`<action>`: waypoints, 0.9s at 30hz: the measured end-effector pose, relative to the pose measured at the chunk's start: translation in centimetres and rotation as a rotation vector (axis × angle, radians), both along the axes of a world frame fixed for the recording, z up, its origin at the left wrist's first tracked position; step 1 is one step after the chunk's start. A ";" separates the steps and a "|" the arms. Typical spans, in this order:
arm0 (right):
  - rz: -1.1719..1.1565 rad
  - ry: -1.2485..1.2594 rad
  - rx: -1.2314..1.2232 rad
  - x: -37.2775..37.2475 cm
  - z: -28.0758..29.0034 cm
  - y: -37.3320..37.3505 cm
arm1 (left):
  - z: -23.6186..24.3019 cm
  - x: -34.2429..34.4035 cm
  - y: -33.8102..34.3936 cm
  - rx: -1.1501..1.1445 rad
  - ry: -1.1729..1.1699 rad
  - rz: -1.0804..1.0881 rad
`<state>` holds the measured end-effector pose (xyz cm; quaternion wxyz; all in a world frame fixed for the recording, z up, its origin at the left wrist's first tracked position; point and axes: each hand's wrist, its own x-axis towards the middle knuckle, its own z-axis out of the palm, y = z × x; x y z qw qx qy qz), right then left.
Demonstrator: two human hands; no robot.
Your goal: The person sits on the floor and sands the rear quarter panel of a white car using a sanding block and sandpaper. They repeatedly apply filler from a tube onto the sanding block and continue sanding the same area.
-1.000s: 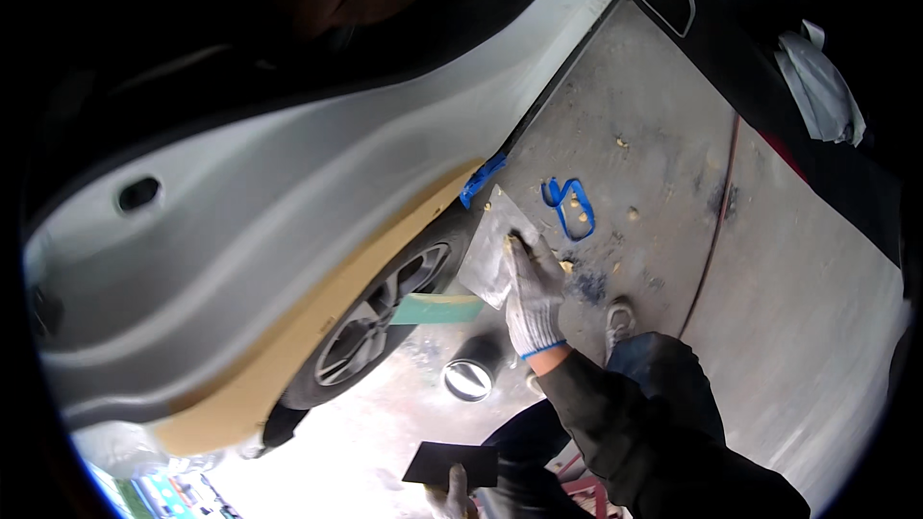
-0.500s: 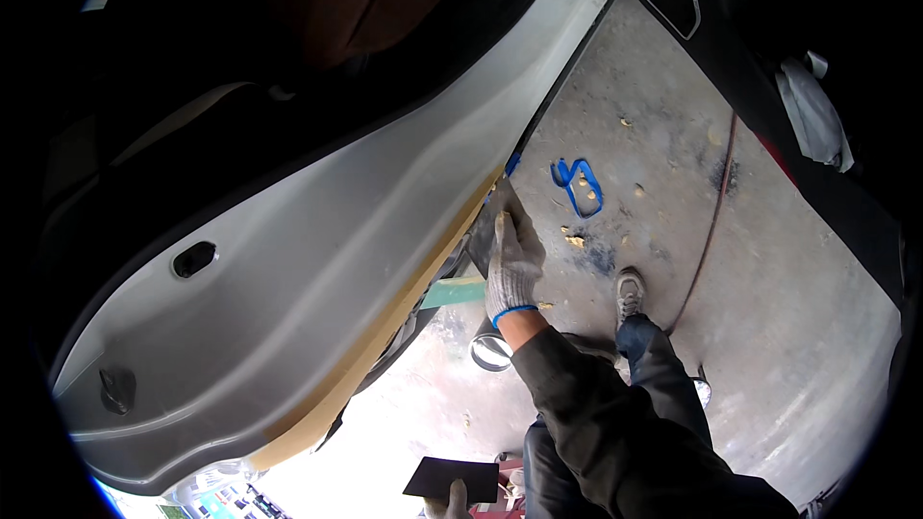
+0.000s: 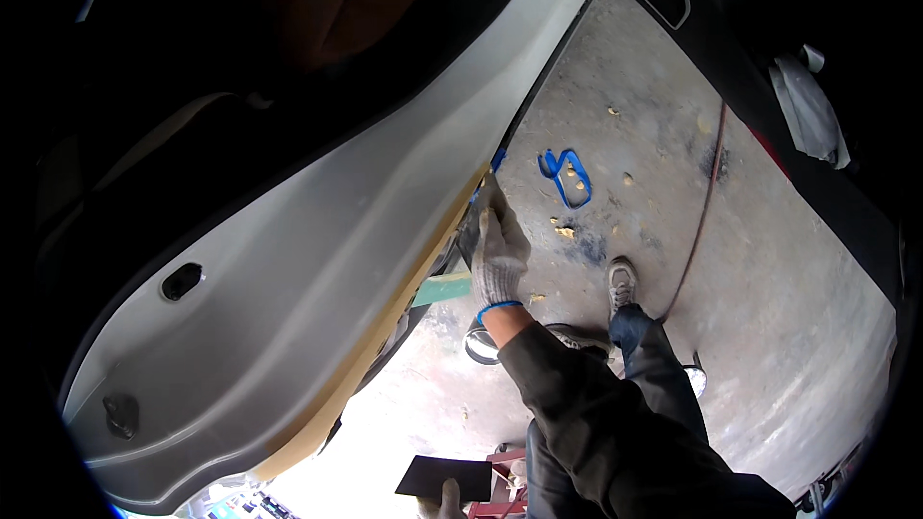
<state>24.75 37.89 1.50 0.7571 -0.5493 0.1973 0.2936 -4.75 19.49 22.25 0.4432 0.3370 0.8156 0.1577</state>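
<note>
My right hand (image 3: pixel 504 248), in a white knit glove with a blue cuff, is closed on a thin grey flat blade like a spreader (image 3: pixel 470 234). The blade is held at the lower edge of the silver-grey car body sill (image 3: pixel 365 202), beside a tan strip (image 3: pixel 413 298) along that edge. Whether it touches the panel is hard to tell. At the bottom of the view my left hand (image 3: pixel 444 502), also gloved, grips a flat dark plate (image 3: pixel 444 478), thumb on its top. The rest of that hand is cut off by the frame.
Blue tape (image 3: pixel 569 178) and tan crumbs (image 3: pixel 565 232) lie on the concrete floor (image 3: pixel 663 202). A reddish hose (image 3: pixel 707 211) crosses it to the right. A green strip (image 3: pixel 442 289) and a round lamp-like object (image 3: pixel 483 346) sit below the sill. An open car door (image 3: pixel 760 135) bounds the right side.
The whole view has shifted slightly. Both hands keep their holds, and my right hand stays by the same stretch of the sill's edge.
</note>
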 end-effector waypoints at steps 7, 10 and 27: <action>0.016 -0.042 -0.066 -0.7 2.3 -0.4 | -0.1 0.3 -0.3 -0.031 -0.013 0.002; -0.013 0.214 -0.132 -0.1 0.6 -0.5 | -0.2 -0.7 -0.7 -0.024 -0.032 0.007; 0.021 0.082 -0.098 0.8 0.4 -4.9 | 1.2 3.6 -0.5 -0.089 0.010 0.101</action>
